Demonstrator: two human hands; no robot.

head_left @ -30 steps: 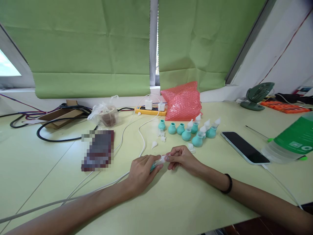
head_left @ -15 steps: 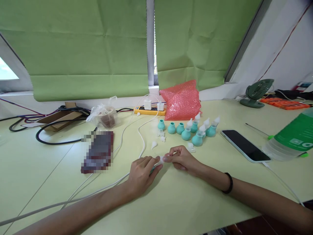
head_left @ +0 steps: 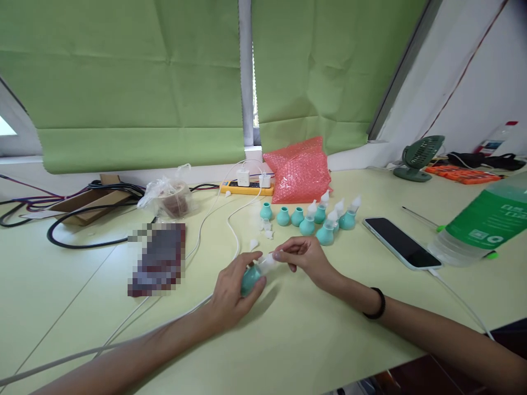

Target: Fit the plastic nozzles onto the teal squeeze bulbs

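Head view, below centre: left hand (head_left: 230, 285) grip curled round bulb (head_left: 250, 281); right hand (head_left: 308, 256) grip pinched at its tip (head_left: 267, 264), seating unclear. Right of centre: five tipped bulbs (head_left: 325, 236), apparently done; three bare bulbs (head_left: 283, 217), apparently left.

Left fingers (head_left: 246, 259) around teal bulb (head_left: 250, 278), right fingers (head_left: 285, 257) pinching nozzle (head_left: 267, 263)

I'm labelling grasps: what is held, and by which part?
A teal bulb: left hand around its rounded body, right hand pinching its translucent tip.

Green blinds (head_left: 123, 82) over windows, white wall (head_left: 486, 71) at right, pale yellow-green tabletop (head_left: 313, 340)
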